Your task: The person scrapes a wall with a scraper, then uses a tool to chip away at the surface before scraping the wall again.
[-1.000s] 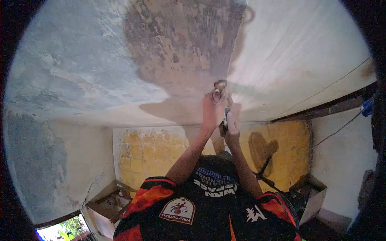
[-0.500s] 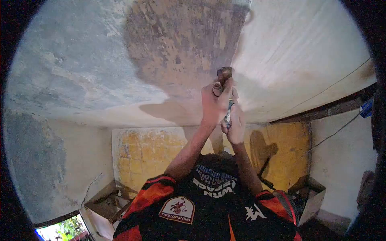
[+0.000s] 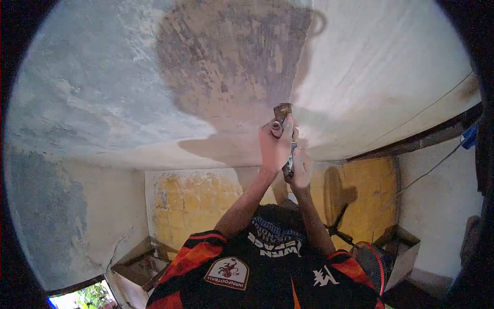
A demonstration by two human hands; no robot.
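My left hand (image 3: 278, 146) is closed around the front part of a scraper-like tool with a flat brownish head (image 3: 282, 109), near a round knob (image 3: 276, 126). The tool's head is against or very near the wall (image 3: 231, 67); contact cannot be told for certain. Just behind and to the right, my right hand (image 3: 302, 171) wraps the tool's patterned handle (image 3: 290, 158), whose dark end shows below. Both forearms reach up from my black and orange shirt. The wall is patchy grey-blue on the left and whitish on the right, with my shadow across the middle.
Below lies a yellow tiled floor (image 3: 206, 198) with worn patches. An open box (image 3: 141, 265) stands at lower left, another box (image 3: 409, 255) at lower right beside a round fan-like object with a red rim (image 3: 378, 265). A dark beam (image 3: 417, 141) and a cable (image 3: 432, 172) run along the right.
Both hands and the tool have moved down along the wall, toward my body. The grip looks the same.
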